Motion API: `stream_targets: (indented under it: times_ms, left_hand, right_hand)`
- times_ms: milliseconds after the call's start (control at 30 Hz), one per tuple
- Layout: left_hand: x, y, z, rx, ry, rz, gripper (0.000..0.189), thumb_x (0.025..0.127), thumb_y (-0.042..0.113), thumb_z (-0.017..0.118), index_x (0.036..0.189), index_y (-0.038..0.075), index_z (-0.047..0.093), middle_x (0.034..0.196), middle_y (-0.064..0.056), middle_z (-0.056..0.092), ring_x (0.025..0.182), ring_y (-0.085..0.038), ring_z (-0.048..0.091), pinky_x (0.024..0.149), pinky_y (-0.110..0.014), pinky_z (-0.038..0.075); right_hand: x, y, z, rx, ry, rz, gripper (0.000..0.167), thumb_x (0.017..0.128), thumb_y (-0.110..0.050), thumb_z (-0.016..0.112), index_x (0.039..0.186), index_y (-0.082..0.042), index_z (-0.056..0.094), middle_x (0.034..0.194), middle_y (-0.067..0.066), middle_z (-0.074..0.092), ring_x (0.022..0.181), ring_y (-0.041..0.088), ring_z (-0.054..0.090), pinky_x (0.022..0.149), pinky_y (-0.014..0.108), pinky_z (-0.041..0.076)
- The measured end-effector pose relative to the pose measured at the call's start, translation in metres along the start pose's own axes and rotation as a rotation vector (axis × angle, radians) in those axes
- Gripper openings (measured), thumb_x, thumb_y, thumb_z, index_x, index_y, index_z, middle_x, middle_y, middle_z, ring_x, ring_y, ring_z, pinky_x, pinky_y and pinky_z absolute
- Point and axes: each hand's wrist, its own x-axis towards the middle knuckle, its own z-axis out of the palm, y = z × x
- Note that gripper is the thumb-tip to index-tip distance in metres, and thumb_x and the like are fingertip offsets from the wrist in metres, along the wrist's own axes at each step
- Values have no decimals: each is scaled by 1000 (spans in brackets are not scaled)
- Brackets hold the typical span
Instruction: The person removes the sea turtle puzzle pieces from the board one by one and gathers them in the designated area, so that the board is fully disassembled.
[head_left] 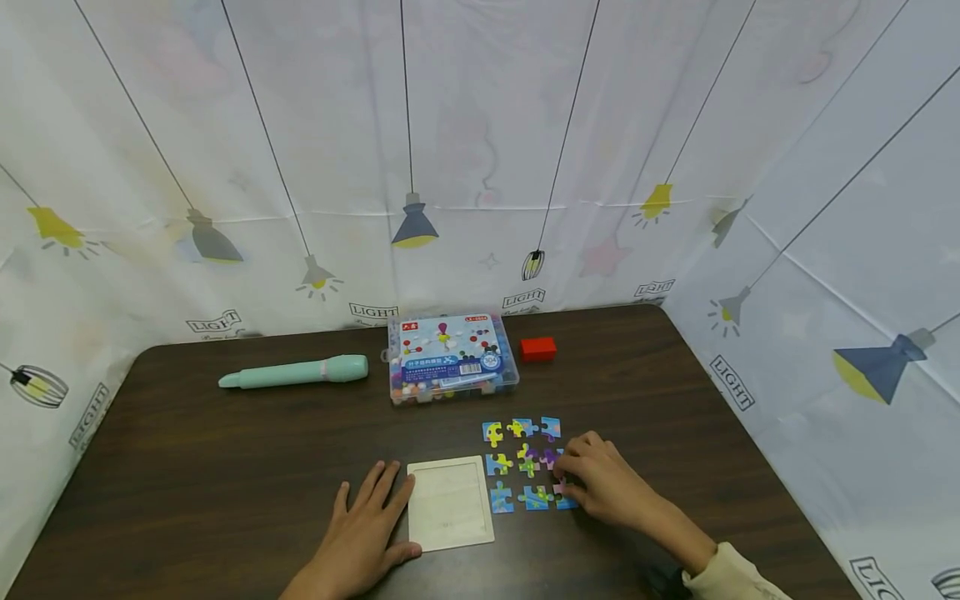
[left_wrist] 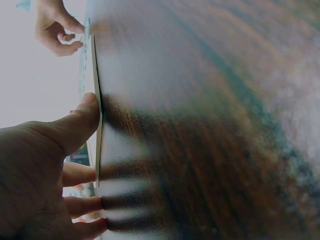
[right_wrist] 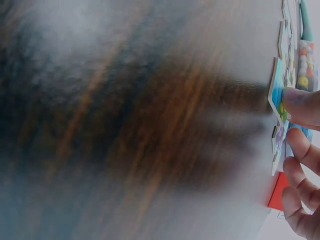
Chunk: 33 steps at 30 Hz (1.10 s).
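Observation:
In the head view my left hand (head_left: pixel 360 527) lies with fingers spread at the left side of a pale square wooden puzzle tray (head_left: pixel 450 504). Its thumb (left_wrist: pixel 82 117) touches the tray's edge in the left wrist view. To the right of the tray lie rows of colourful jigsaw pieces (head_left: pixel 536 497). My right hand (head_left: pixel 611 483) is over the right-hand column and partly hides it. The right thumb (right_wrist: pixel 299 102) touches the top of a blue puzzle piece (right_wrist: pixel 276 92), which rests on the table. A gap shows between that thumb and the loosely bent forefinger.
Farther back on the dark wooden table (head_left: pixel 300 433) stands a clear plastic box (head_left: pixel 453 358) of coloured beads. Left of it lies a mint-green pen-shaped object (head_left: pixel 296 372), and a red block (head_left: pixel 537 349) sits to its right. A printed curtain (head_left: pixel 480 150) hangs behind the table.

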Motion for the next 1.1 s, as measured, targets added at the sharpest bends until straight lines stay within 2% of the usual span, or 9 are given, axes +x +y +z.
stream_targets:
  times_ms: [200, 400, 833, 1100]
  left_hand:
    - [-1, 0, 0, 1, -2, 2, 88, 88, 55, 73, 158, 12, 41, 164, -19, 29, 152, -43, 20, 106, -81, 18]
    - [-1, -1, 0, -5, -3, 0, 88, 88, 55, 73, 158, 12, 41, 164, -19, 29, 152, -43, 20, 106, -81, 18]
    - [-2, -3, 2, -20, -8, -2, 88, 89, 55, 72, 159, 12, 40, 165, -19, 28, 153, -43, 19, 106, -81, 16]
    - [-2, -6, 6, -84, 14, -2, 91, 89, 51, 75, 161, 13, 34, 166, -18, 26, 154, -41, 16, 108, -81, 11]
  right_hand:
    - [-1, 0, 3, -32, -1, 0, 14, 84, -14, 85, 92, -19, 75, 91, -6, 61, 89, 18, 49, 71, 33, 34]
    - [-3, -1, 4, -50, 21, -2, 14, 83, -15, 86, 93, -18, 75, 89, -6, 60, 85, 16, 48, 70, 32, 34]
    - [-5, -1, 8, -54, 64, -7, 23, 80, -12, 88, 96, -15, 71, 96, -2, 65, 90, 21, 55, 72, 37, 44]
    - [-5, -2, 10, -64, 41, 21, 28, 80, -13, 88, 92, -18, 64, 94, -3, 63, 85, 16, 51, 69, 30, 37]
